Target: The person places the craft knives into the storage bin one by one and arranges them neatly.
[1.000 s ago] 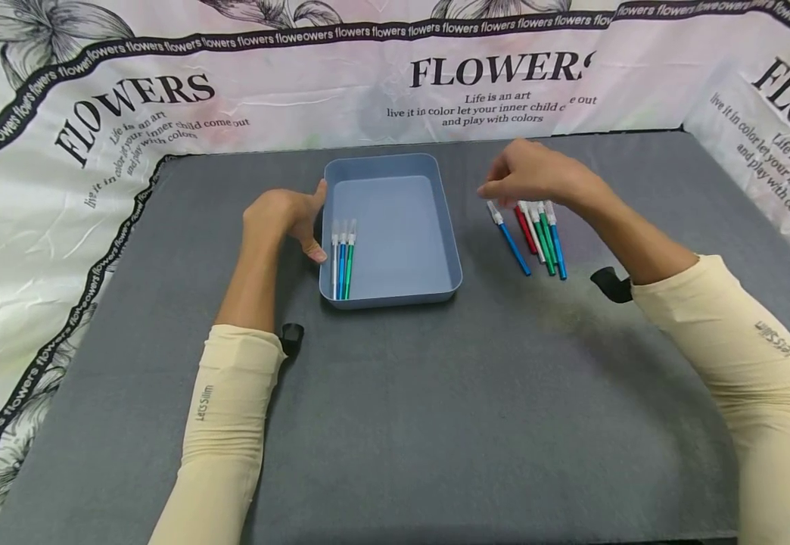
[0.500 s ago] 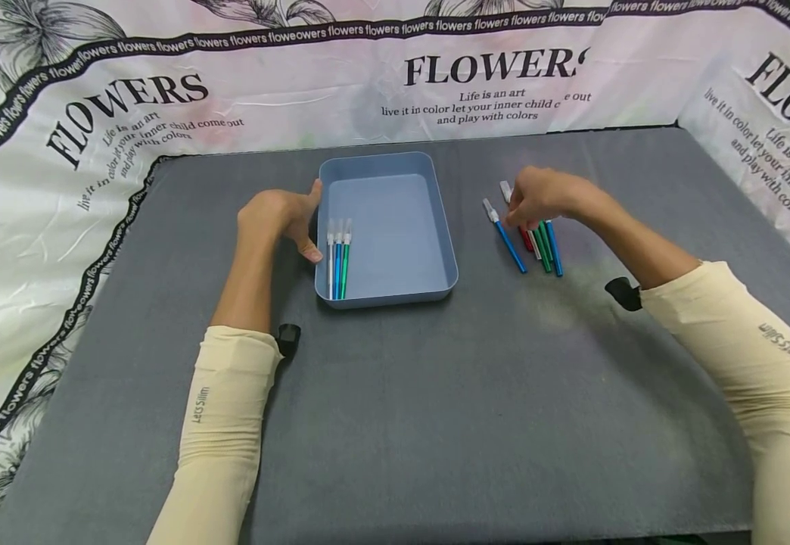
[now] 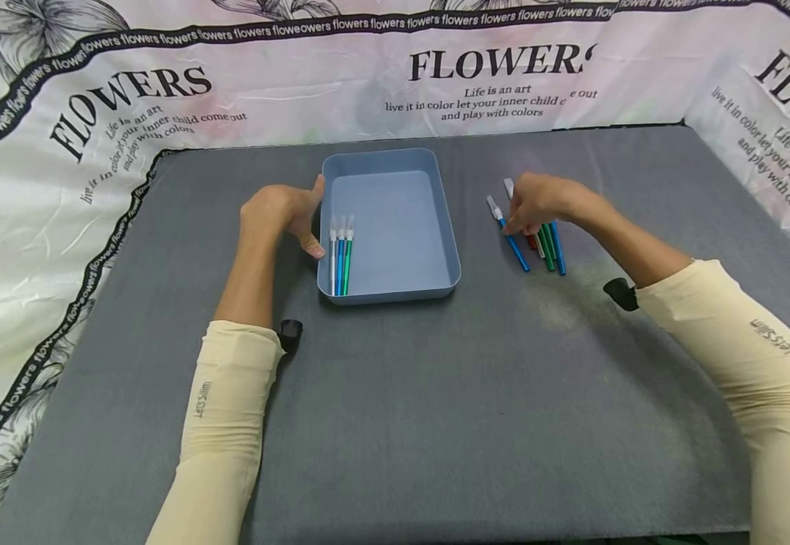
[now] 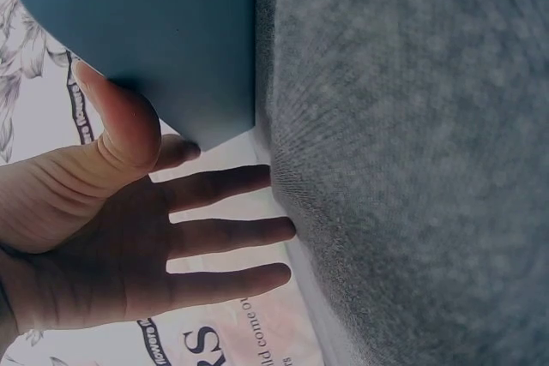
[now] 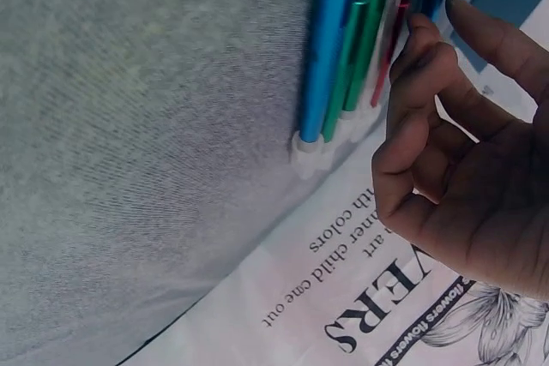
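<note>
A blue tray (image 3: 402, 219) holds three slim pen-like tools (image 3: 341, 257) with clear caps, silver, blue and green, lined along its left side. My left hand (image 3: 279, 212) touches the tray's left wall; in the left wrist view its other fingers (image 4: 223, 233) are straight and spread. To the right of the tray, my right hand (image 3: 541, 200) has curled fingers and pinches a blue pen-like tool with a pale cap (image 3: 495, 208) between thumb and index. Beneath that hand lie green (image 3: 547, 253), red, silver and another blue tool (image 3: 558, 253), partly hidden by it.
A grey cloth (image 3: 422, 409) covers the table. White printed sheeting (image 3: 300, 91) with lettering and flower drawings rises at the back and both sides. Dark wrist bands (image 3: 290, 337) sit at the cream sleeves (image 3: 231, 401).
My right hand has come down over the loose tools from above and behind them, then edged onto the leftmost blue one. The left hand and tray stay in place.
</note>
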`<state>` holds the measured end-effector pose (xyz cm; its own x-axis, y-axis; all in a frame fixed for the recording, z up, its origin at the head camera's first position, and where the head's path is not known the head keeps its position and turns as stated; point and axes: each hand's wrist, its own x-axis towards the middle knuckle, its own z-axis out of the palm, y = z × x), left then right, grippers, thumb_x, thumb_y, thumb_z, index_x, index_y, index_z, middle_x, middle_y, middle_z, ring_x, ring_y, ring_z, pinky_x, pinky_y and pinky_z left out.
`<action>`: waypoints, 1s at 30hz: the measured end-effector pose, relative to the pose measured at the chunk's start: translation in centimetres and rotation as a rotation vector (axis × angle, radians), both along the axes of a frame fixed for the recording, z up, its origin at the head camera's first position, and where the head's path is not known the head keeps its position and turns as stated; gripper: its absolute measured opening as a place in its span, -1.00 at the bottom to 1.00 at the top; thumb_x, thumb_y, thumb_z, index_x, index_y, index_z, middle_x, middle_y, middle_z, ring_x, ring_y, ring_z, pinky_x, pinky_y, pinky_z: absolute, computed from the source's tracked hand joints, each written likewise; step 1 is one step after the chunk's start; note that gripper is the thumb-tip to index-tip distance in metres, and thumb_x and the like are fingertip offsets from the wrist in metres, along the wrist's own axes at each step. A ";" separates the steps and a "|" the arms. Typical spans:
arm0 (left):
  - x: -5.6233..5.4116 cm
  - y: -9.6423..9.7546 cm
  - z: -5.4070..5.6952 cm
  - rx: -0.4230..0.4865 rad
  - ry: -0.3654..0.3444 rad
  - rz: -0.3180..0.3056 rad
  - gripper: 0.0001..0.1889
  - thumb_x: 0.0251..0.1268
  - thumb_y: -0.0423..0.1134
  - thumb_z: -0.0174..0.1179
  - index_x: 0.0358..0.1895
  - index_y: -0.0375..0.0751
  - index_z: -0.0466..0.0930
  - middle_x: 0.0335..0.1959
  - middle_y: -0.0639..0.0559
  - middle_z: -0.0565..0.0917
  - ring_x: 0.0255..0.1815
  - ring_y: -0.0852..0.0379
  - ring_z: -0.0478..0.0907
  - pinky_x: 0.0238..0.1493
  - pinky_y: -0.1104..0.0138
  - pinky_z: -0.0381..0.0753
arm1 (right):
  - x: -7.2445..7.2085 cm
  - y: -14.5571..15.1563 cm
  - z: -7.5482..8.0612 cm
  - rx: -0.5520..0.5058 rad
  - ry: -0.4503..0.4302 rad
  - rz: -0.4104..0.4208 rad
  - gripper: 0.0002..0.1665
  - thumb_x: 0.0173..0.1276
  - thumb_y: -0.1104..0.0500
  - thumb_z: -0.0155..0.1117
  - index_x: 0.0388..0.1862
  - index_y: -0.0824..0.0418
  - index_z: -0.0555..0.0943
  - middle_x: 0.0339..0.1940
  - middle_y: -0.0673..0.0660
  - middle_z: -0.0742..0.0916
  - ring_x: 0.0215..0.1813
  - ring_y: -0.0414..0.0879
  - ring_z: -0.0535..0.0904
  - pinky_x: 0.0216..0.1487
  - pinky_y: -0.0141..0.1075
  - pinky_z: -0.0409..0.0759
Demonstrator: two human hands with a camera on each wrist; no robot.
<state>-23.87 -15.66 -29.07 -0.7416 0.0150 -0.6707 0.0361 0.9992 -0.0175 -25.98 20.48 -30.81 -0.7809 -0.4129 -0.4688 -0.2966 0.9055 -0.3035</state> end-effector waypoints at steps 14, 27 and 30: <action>-0.2 0.1 0.3 -0.013 0.002 -0.003 0.45 0.23 0.23 0.43 0.62 0.07 -0.81 0.73 -0.32 -0.41 0.76 -0.38 -0.23 0.61 -0.28 0.13 | -0.2 -0.5 -0.3 0.031 0.016 -0.067 -0.66 0.43 0.10 0.42 -0.34 0.40 0.76 -0.56 0.07 0.74 -0.39 -0.10 0.61 -0.27 -0.23 0.54; -0.2 0.3 0.3 -0.025 0.001 0.011 0.45 0.23 0.23 0.43 0.62 0.10 -0.81 0.74 -0.32 -0.40 0.75 -0.38 -0.20 0.60 -0.28 0.14 | -0.1 -0.8 -0.9 0.026 0.055 -0.096 -0.71 0.35 0.12 0.36 -0.41 0.35 0.77 -0.61 0.05 0.75 -0.45 -0.11 0.60 -0.38 -0.29 0.48; -0.2 0.3 0.2 -0.016 0.002 0.021 0.46 0.21 0.22 0.44 0.62 0.10 -0.80 0.74 -0.31 -0.40 0.76 -0.36 -0.20 0.61 -0.27 0.14 | 0.0 -0.8 -0.9 0.010 0.059 -0.107 -0.71 0.33 0.14 0.34 -0.45 0.34 0.76 -0.64 0.04 0.73 -0.47 -0.12 0.59 -0.40 -0.30 0.47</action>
<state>-24.02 -15.37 -28.86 -0.7428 -0.0113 -0.6695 0.0149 0.9993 -0.0334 -26.03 19.71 -31.73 -0.8465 -0.3214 -0.4245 -0.2155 0.9358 -0.2790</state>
